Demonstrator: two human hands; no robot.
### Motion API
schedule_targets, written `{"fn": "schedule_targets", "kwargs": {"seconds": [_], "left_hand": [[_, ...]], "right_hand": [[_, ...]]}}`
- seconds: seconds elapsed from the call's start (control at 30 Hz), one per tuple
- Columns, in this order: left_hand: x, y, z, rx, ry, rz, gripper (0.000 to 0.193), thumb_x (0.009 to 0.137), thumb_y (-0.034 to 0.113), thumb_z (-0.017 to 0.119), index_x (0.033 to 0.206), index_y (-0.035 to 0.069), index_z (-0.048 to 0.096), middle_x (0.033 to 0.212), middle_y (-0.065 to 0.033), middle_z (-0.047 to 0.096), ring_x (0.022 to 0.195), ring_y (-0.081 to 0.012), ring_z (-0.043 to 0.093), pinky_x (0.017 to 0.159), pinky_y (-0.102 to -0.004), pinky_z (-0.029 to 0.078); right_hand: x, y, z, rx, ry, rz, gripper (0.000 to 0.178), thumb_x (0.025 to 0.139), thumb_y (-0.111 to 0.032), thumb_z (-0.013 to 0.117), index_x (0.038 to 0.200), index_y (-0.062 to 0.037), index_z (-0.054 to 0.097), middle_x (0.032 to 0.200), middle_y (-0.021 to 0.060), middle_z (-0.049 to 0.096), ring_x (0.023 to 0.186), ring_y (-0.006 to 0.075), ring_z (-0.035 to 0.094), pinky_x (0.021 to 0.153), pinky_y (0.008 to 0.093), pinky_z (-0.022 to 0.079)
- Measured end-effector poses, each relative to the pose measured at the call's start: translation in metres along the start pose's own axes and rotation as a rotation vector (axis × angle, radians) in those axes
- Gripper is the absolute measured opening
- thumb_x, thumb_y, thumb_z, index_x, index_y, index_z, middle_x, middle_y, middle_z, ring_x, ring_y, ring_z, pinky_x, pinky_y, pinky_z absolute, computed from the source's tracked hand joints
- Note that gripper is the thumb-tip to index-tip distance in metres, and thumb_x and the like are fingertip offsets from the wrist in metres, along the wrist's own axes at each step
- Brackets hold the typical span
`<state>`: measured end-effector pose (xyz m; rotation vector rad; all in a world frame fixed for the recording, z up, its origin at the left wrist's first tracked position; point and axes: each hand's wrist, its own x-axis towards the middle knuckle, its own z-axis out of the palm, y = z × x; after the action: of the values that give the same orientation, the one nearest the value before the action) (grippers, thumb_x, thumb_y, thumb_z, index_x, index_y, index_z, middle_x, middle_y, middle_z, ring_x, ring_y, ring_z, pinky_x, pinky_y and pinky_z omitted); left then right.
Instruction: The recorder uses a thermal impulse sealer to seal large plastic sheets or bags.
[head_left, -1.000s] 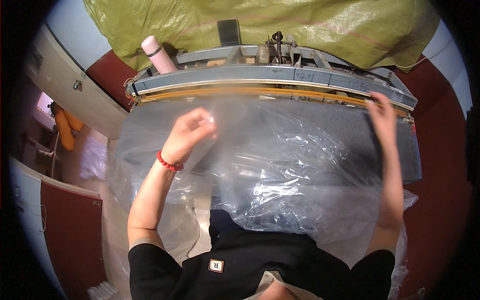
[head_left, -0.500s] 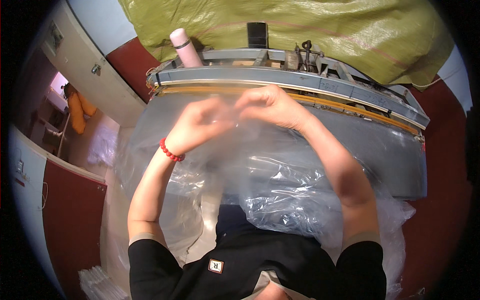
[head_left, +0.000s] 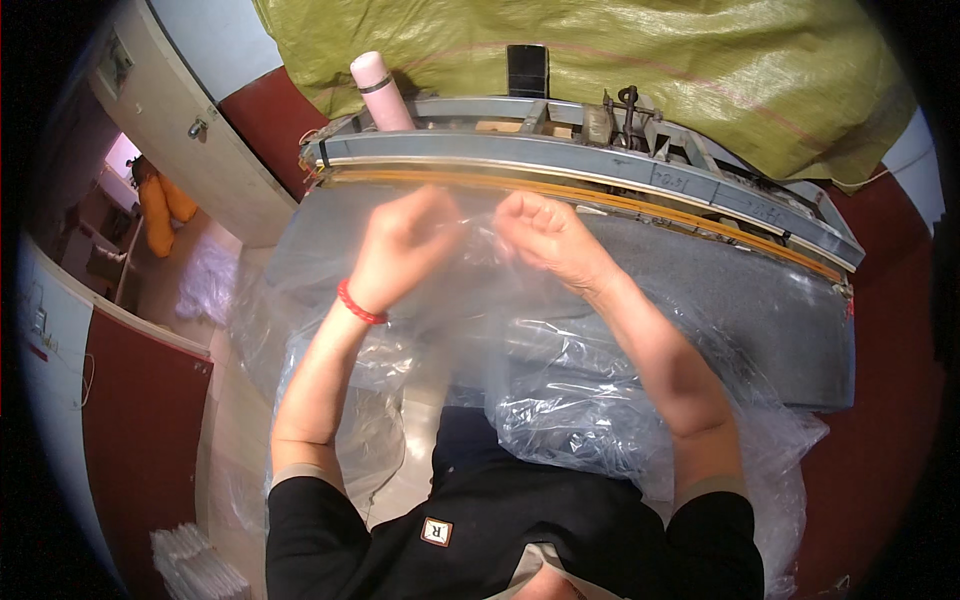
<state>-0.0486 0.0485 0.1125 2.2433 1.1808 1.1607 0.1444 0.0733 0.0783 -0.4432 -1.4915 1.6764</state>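
A large clear plastic sheet [head_left: 570, 410] drapes over the grey table and my lap, its upper part raised between my hands. My left hand [head_left: 405, 240], with a red bead bracelet [head_left: 358, 304] at the wrist, is closed on the film; motion blurs its fingertips. To its right, my right hand [head_left: 548, 232] pinches the same film with the fingers curled in. Both hands hang above the table, just on my side of a long metal bar sealer [head_left: 480, 152] with orange strips [head_left: 600, 195] along its edge.
Beyond the metal frame stand a pink bottle [head_left: 382, 95] and a black phone [head_left: 527, 72]. A yellow-green woven tarp [head_left: 660, 60] covers what lies behind. At the left are a door [head_left: 200, 110] and, on the floor, a stack of folded clear plastic [head_left: 195, 560].
My right hand has moved slightly right and its fingers have curled tighter. The left hand has turned more upright, and the gap between the hands has widened, with film stretched across it.
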Motion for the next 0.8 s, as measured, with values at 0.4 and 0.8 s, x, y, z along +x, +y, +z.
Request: {"fn": "schedule_targets", "kwargs": {"seconds": [0.4, 0.8], "left_hand": [[-0.001, -0.023, 0.062, 0.57, 0.28, 0.132, 0.034, 0.053, 0.0, 0.063, 0.083, 0.006, 0.047, 0.077, -0.0077, 0.05, 0.082, -0.0256, 0.048, 0.074, -0.0388, 0.036], [-0.125, -0.065, -0.009, 0.066, -0.654, -0.251, 0.025, 0.069, 0.013, 0.065, 0.091, 0.006, 0.056, 0.083, -0.0074, 0.058, 0.078, -0.0197, 0.055, 0.067, -0.0302, 0.043]], "right_hand": [[-0.009, 0.035, -0.044, -0.289, 0.454, 0.117, 0.017, 0.082, -0.021, 0.052, 0.087, -0.0065, 0.058, 0.08, -0.0016, 0.057, 0.066, 0.0033, 0.046, 0.051, 0.0178, 0.034], [-0.401, -0.036, -0.353, -1.39, 1.622, 0.17, 0.039, 0.086, -0.032, 0.043, 0.102, 0.0012, 0.056, 0.094, 0.0148, 0.06, 0.086, 0.0226, 0.056, 0.077, 0.0308, 0.04]]}}
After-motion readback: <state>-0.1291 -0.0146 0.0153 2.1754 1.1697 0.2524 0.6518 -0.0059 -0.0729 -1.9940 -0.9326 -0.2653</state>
